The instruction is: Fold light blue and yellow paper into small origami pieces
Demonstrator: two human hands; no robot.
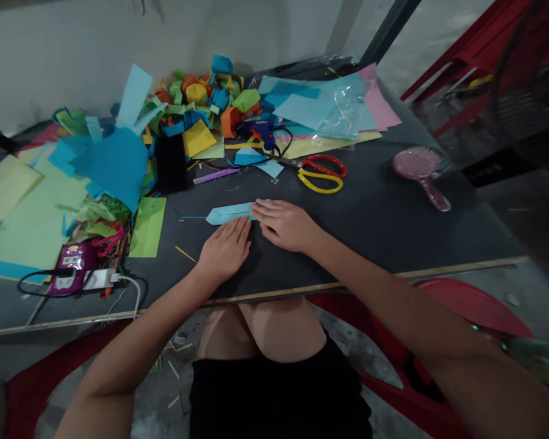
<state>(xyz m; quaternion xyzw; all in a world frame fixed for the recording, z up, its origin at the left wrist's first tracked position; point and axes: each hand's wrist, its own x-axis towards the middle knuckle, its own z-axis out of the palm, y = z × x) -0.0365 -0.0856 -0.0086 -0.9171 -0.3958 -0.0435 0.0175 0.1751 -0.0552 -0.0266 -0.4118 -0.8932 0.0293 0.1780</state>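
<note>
A folded strip of light blue paper (224,213) lies flat on the dark table, its left end cut or folded to a point. My left hand (226,249) rests with outstretched fingers, the tips touching the strip's lower edge. Over the right end of the paper lies my right hand (287,224), fingers flat and pressing on it, so that end is hidden. Just beyond both hands are scissors with red and yellow handles (321,175) and a purple stick-like piece (216,176).
Folded colored paper pieces (196,97) pile up at the back, beside a blue glue gun (264,132). A black phone (171,163) and green paper (149,227) lie left, near a purple power strip (75,265). A pink hairbrush (419,167) lies right.
</note>
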